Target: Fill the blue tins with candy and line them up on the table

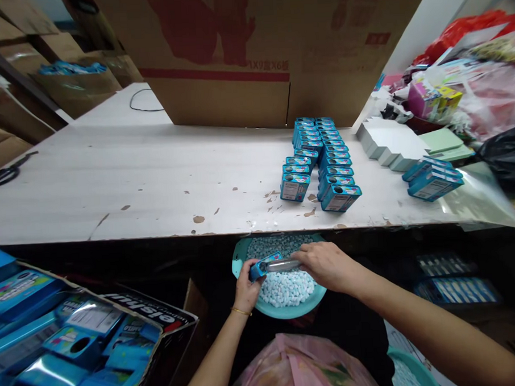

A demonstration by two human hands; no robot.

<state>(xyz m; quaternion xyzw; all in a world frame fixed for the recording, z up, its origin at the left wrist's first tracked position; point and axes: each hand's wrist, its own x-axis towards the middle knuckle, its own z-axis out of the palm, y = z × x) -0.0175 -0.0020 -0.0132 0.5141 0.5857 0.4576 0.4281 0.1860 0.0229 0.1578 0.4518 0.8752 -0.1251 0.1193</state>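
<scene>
My left hand (246,290) is closed around a small blue box (264,264), tilted above a turquoise basin (284,312). White and pale blue pellets (287,288), like small candies, fill much of the basin. My right hand (322,264) grips a shiny metal scoop (283,265) whose front end meets the opening of the box. What lies inside the box cannot be seen. On the white table (132,170), two rows of similar blue boxes (339,198) stand upright.
A large cardboard carton (253,96) stands at the table's back. Further right are a stack of white card (389,144) and a few blue boxes (434,179). An open carton of blue boxes (71,337) sits at lower left. Scissors (9,172) lie at the table's left edge.
</scene>
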